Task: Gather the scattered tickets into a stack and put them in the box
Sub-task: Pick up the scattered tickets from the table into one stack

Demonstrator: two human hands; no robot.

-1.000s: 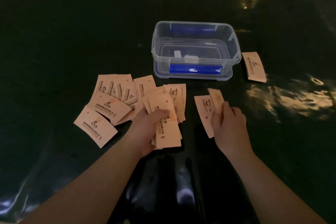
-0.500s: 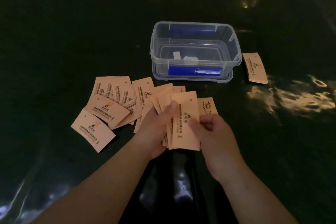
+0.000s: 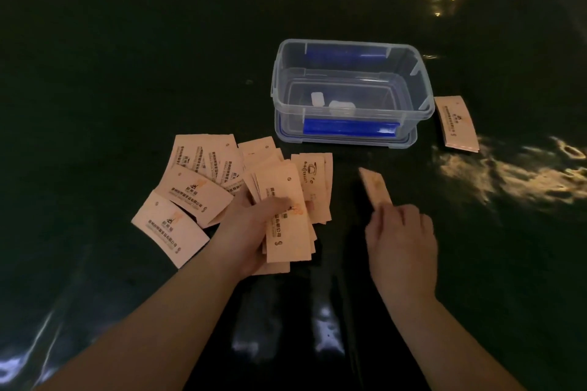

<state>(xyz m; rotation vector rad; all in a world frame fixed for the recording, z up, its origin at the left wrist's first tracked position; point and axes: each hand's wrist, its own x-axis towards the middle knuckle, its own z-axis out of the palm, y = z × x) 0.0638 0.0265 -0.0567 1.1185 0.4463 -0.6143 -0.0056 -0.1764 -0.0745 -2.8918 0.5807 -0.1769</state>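
Right hand now apart, pinching 1 ticket angled up-left, left hand gripping stack lengthwise toward box

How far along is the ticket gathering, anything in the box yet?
Early to midway. Done: the left hand holds a partial stack. In hand: the right hand pinches a single ticket, apart from the stack. Left: a fan of loose tickets on the table, a small pile right of the box, and the boxing itself; no tickets show inside it.
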